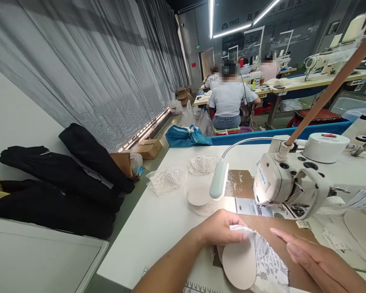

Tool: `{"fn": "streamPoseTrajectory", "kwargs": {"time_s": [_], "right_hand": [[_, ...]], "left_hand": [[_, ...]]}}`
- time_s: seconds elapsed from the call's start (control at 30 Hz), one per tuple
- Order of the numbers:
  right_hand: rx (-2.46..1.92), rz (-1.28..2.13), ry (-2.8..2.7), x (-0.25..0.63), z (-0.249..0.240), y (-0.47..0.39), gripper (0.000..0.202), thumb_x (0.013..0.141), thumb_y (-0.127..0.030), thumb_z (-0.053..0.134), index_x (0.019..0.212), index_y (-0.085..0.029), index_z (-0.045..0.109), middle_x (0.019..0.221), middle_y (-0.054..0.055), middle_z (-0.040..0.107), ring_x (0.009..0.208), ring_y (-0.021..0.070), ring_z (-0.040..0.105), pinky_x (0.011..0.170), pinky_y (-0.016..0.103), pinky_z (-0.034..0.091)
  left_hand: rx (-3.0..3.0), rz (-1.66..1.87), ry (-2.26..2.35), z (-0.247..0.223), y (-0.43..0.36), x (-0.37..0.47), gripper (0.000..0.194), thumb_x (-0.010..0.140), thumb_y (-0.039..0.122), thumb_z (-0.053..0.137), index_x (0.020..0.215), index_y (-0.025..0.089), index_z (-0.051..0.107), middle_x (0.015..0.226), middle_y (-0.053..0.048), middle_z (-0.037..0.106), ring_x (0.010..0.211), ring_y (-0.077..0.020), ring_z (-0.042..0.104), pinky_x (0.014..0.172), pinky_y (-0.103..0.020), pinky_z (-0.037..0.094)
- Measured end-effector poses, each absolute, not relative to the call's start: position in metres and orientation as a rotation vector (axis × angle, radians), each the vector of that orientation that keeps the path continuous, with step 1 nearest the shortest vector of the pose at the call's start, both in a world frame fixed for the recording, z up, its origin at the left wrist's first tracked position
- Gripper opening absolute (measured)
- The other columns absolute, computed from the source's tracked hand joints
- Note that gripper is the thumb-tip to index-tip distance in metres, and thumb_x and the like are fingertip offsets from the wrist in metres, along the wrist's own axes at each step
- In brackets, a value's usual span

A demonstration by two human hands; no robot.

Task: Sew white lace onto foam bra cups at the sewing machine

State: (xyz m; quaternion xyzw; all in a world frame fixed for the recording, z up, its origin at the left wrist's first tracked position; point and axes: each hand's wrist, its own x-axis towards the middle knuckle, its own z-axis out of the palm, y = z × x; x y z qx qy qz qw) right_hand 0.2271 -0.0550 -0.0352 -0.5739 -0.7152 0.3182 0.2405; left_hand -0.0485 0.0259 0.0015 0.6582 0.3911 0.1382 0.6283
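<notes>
My left hand point(224, 230) pinches the upper edge of a piece of white lace point(270, 260) joined to a beige bra cup point(240, 262). The cup hangs below my thumb, and the lace spreads out to its right. Close by on the right, apart from the lace, is my right hand point(305, 248). Its fingers are closed together, and a thin dark sliver shows between them, too small to name. Behind both hands stands a white sewing machine point(276, 179), with its metal plate point(247, 206) just beyond my left hand.
Lace cups point(167, 180) and a beige cup point(199, 195) lie at the left of the white table point(134, 244). A lamp point(219, 179) leans over the table. More cut pieces point(360, 228) lie at right. A co-worker point(228, 97) sits ahead; black clothing point(55, 191) lies at left.
</notes>
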Motion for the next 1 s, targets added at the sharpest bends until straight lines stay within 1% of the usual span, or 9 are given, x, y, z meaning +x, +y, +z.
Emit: {"fn": "streamPoseTrajectory", "kwargs": {"time_s": [0.1,0.23,0.37,0.5,0.6,0.7,0.83,0.9,1.0], "right_hand": [[-1.492,0.954,-2.062,0.214,-0.019,-0.036,0.045,0.092,-0.056,0.046,0.129,-0.036,0.063,0.134,0.002,0.062,0.125,0.0310,0.056,0.103,0.050,0.047],[-1.407,1.181,-1.933,0.200,-0.004,-0.027,0.045,0.088,-0.059,0.052,0.118,-0.031,0.071,0.123,0.006,0.070,0.117,0.0311,0.062,0.103,0.048,0.047],[-1.409,1.256,-1.836,0.192,-0.008,-0.031,0.046,0.086,-0.060,0.056,0.117,-0.029,0.070,0.123,0.007,0.069,0.117,0.0305,0.061,0.103,0.046,0.046],[-1.350,1.256,-1.823,0.186,-0.014,-0.033,0.040,0.088,-0.057,0.051,0.109,-0.027,0.069,0.109,0.007,0.072,0.103,0.0272,0.065,0.088,0.036,0.053],[-1.339,1.269,-1.837,0.181,-0.012,-0.033,0.037,0.090,-0.056,0.046,0.097,-0.027,0.067,0.094,0.004,0.071,0.089,0.0242,0.065,0.078,0.033,0.052],[-1.324,1.297,-1.871,0.179,-0.010,-0.033,0.036,0.091,-0.055,0.044,0.095,-0.027,0.066,0.088,0.002,0.070,0.082,0.0219,0.064,0.073,0.032,0.049],[-1.344,1.335,-1.754,0.178,-0.011,-0.033,0.038,0.091,-0.058,0.046,0.088,-0.026,0.067,0.087,0.003,0.071,0.082,0.0213,0.065,0.075,0.031,0.050],[-1.373,1.313,-1.599,0.176,-0.013,-0.035,0.039,0.087,-0.060,0.050,0.093,-0.025,0.066,0.091,0.004,0.070,0.087,0.0219,0.066,0.077,0.031,0.051],[-1.409,1.332,-1.489,0.172,-0.016,-0.034,0.052,0.079,-0.061,0.059,0.115,-0.023,0.061,0.095,0.005,0.068,0.095,0.0244,0.066,0.083,0.033,0.053]], "left_hand": [[1.459,0.330,0.898,0.003,0.023,-0.047,0.037,0.073,0.044,0.077,0.096,0.015,0.076,0.087,-0.004,0.069,0.080,-0.0174,0.060,0.070,-0.026,0.047],[1.362,0.357,0.855,0.006,0.019,-0.045,0.042,0.074,0.048,0.077,0.100,0.016,0.077,0.084,-0.002,0.069,0.076,-0.0152,0.059,0.070,-0.025,0.046],[1.371,0.359,0.852,0.006,0.017,-0.043,0.043,0.074,0.051,0.076,0.101,0.018,0.078,0.080,-0.001,0.068,0.074,-0.0137,0.057,0.070,-0.024,0.044],[1.372,0.323,0.882,0.004,0.018,-0.040,0.049,0.070,0.057,0.076,0.098,0.017,0.078,0.065,0.001,0.059,0.062,-0.0111,0.047,0.057,-0.023,0.037],[1.359,0.300,0.882,0.002,0.018,-0.039,0.049,0.068,0.057,0.078,0.095,0.015,0.079,0.060,0.003,0.051,0.057,-0.0091,0.039,0.052,-0.023,0.030],[1.326,0.297,0.876,0.002,0.018,-0.039,0.048,0.066,0.055,0.080,0.090,0.014,0.079,0.061,0.003,0.052,0.058,-0.0088,0.039,0.052,-0.022,0.029],[1.320,0.301,0.871,0.002,0.017,-0.036,0.044,0.068,0.053,0.080,0.090,0.015,0.079,0.063,0.002,0.058,0.060,-0.0098,0.045,0.054,-0.022,0.034],[1.318,0.329,0.840,0.000,0.016,-0.034,0.043,0.069,0.052,0.079,0.093,0.016,0.079,0.069,0.000,0.064,0.065,-0.0120,0.052,0.059,-0.023,0.040],[1.343,0.358,0.799,-0.003,0.017,-0.033,0.043,0.072,0.049,0.077,0.098,0.015,0.078,0.085,-0.004,0.071,0.077,-0.0159,0.060,0.071,-0.025,0.046]]}}
